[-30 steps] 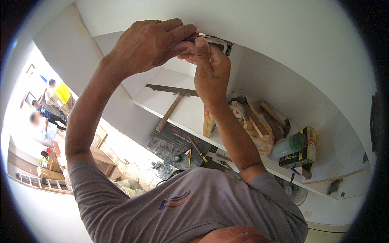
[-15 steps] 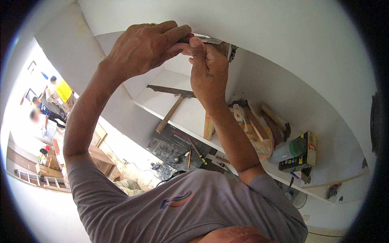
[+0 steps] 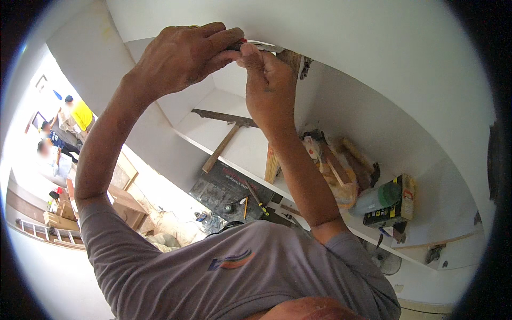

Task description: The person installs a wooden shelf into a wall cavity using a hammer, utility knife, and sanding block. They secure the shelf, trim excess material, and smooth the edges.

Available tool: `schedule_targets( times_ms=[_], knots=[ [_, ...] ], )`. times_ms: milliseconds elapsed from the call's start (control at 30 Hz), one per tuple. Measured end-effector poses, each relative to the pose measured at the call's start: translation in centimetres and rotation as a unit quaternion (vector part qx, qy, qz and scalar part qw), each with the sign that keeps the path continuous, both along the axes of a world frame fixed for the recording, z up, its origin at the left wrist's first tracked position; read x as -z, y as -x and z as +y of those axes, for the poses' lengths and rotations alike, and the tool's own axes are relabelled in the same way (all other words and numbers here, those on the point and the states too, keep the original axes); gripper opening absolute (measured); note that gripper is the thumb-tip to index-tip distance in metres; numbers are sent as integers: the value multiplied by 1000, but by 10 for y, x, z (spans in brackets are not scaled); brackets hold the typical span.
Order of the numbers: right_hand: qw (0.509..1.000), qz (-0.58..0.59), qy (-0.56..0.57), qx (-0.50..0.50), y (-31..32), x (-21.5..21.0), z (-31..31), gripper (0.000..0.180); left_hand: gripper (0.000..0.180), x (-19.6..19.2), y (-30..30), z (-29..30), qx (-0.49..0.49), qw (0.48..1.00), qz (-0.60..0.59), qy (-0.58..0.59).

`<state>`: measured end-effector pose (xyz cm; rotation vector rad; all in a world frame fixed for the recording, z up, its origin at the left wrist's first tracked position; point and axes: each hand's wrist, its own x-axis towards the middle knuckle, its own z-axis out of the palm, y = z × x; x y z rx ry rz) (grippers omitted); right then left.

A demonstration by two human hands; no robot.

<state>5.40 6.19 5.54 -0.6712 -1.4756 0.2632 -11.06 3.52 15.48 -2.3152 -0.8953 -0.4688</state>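
Observation:
Overhead, both my arms reach up to the edge of a white panel (image 3: 341, 37). My left hand (image 3: 178, 64) is closed round the dark and red handle of a flat-bladed tool (image 3: 271, 47); its exact kind is hard to make out. The metal blade points right along the panel edge, towards a brown wooden piece (image 3: 289, 60). My right hand (image 3: 269, 88) is closed beside it, thumb pressed against the tool where handle and blade meet. The other right fingers are mostly hidden.
On the white shelf below lie a hammer (image 3: 221, 146) and, to the right, a yellow-black box (image 3: 401, 200) and a grey-green bottle (image 3: 381, 197). A dark board (image 3: 216, 186) holds a pencil (image 3: 246, 208) and a screwdriver (image 3: 256, 197). People (image 3: 58, 136) are far left.
Both hands and the tool have shifted slightly left, and the whole view has drifted a little the same way. My hold on the tool looks the same.

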Motion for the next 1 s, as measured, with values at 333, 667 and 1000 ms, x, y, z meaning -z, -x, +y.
schedule_targets(
  times_ms=[333,667,1000],
  knots=[
    [1000,-15,25,5,0,1,-8,53,34,5,2,3,-7,1000,0,7],
    [995,-95,-14,-34,1,16,-2,45,33,14,23,-13,-115,991,-31,62],
    [876,-305,-245,281,-85,-12,-72,35,57,160,-1,-56,151,540,-706,433]
  ],
)
